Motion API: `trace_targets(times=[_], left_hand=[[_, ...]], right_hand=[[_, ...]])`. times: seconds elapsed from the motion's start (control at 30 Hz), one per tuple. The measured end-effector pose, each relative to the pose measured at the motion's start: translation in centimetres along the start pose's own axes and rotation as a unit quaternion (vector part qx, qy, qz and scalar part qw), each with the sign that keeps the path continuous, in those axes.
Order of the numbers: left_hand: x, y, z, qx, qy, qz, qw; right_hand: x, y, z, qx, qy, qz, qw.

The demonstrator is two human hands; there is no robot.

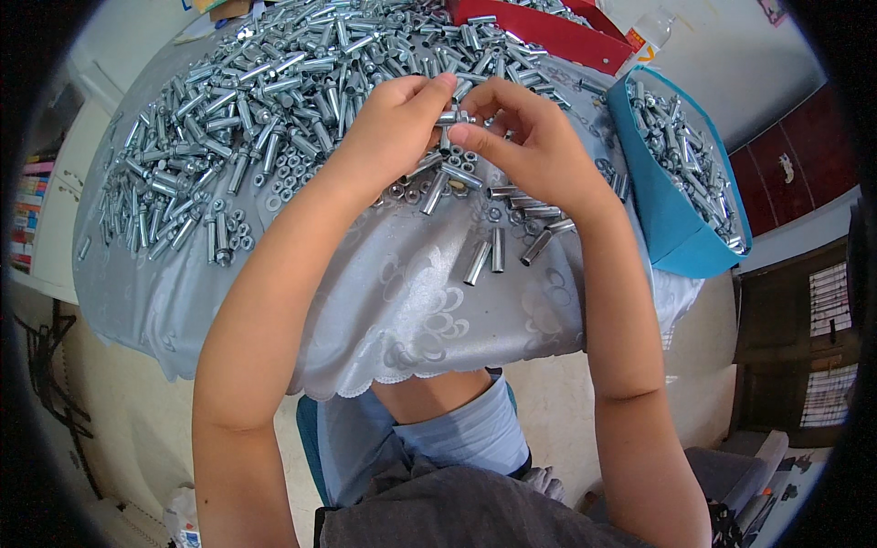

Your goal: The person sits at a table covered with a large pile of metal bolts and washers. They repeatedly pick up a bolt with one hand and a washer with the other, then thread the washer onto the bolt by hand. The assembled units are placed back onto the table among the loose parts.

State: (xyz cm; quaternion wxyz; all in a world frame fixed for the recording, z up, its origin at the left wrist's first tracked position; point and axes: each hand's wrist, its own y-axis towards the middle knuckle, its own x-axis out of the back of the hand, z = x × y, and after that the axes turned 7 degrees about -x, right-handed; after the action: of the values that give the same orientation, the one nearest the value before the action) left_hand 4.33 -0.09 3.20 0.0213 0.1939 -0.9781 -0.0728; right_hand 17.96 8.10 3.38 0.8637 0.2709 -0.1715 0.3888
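Observation:
Both my hands meet over the near side of the table, closed around a small silver anchor bolt [449,118]. The fingers of my left hand [388,128] grip its left end. At the other end, the thumb and index finger of my right hand [539,151] pinch near the nut. My fingers partly cover the bolt. Just below lie loose nuts [290,173] and short metal sleeves [498,249]. A large heap of similar anchor bolts [301,91] spreads beyond and to the left of my hands.
A blue fabric bin [671,228] full of anchor bolts stands at the right table edge. Behind the heap is a red box [548,38] with more metal parts, beside a clear plastic bottle [650,32]. A shiny grey cloth [384,310] covers the table and hangs over my lap.

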Motion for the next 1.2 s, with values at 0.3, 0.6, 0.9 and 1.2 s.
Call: trace_targets(times=[0.3, 0.6, 0.9, 1.2], left_hand=[[-0.1, 0.4, 1.3, -0.190, 0.013, -0.003, 0.982], [0.4, 0.2, 0.3, -0.136, -0.039, 0.059, 0.988], [1.1, 0.1, -1.3, -0.078, 0.036, 0.008, 0.996], [2.3, 1.7, 0.8, -0.114, 0.017, -0.157, 0.981]], right_hand=[[0.0, 0.0, 1.0, -0.148, 0.137, 0.068, 0.977], [0.9, 0.2, 2.1, -0.226, 0.251, -0.068, 0.939], [2.6, 0.5, 0.7, -0.186, 0.306, -0.131, 0.925], [2.6, 0.4, 0.7, -0.220, 0.140, -0.067, 0.963]])
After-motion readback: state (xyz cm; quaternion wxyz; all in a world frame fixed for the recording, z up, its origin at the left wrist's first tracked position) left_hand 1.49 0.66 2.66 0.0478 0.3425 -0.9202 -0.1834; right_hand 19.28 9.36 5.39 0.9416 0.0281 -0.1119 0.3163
